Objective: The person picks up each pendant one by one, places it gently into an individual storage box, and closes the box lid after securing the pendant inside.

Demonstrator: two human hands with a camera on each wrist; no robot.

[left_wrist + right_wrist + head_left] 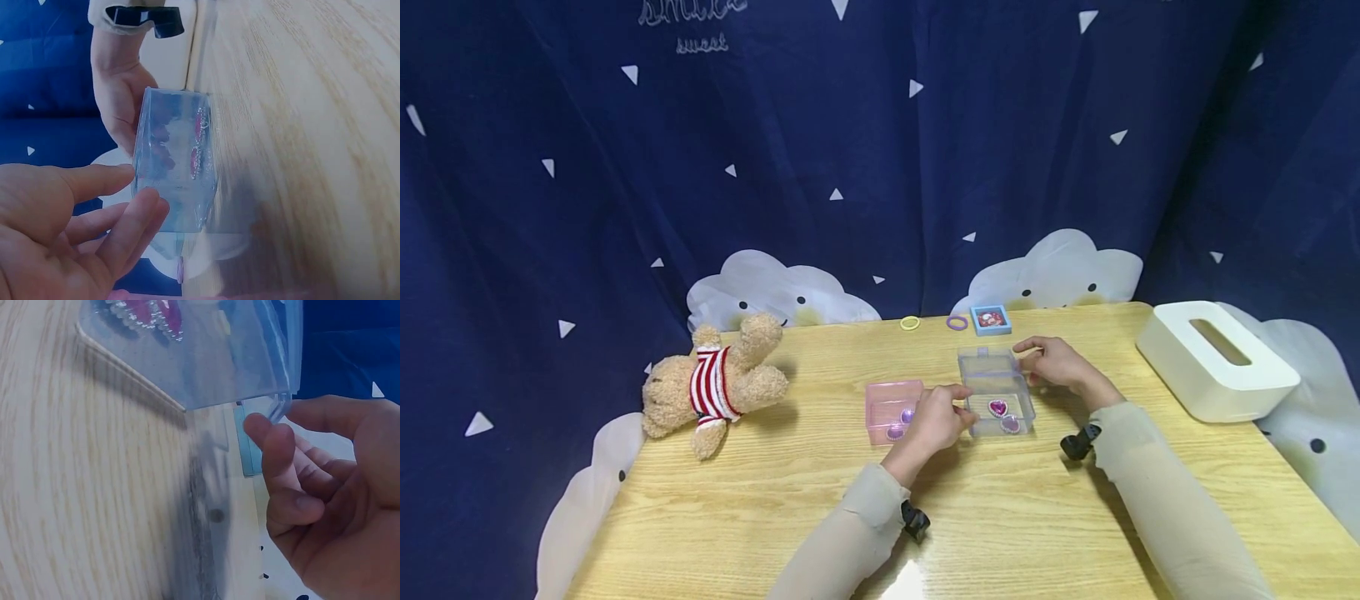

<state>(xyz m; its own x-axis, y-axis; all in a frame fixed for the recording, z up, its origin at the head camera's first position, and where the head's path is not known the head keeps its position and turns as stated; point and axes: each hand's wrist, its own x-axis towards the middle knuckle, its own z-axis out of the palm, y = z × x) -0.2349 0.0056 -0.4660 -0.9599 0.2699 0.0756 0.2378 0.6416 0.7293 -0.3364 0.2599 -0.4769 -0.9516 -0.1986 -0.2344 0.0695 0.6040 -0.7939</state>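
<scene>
A clear hinged box (1000, 385) sits on the table with its lid (983, 362) up at the back. Inside are a magenta heart-shaped gem (997, 407) and a pale purple one (1011, 424), both with beaded rims. At the lid's right edge, my right hand (1054, 363) pinches the clear plastic between thumb and fingertips. My left hand (934, 419) is at the box's left side, thumb and loosely extended fingers right at its rim. Partly behind that hand stands an open pink box (880, 404) holding purple gems (896, 432).
A teddy bear (718, 387) in a striped top lies at the left. Along the back edge are a yellow ring (910, 322), a purple ring (957, 322) and a small blue-framed square (991, 320). At the right stands a white tissue box (1217, 360).
</scene>
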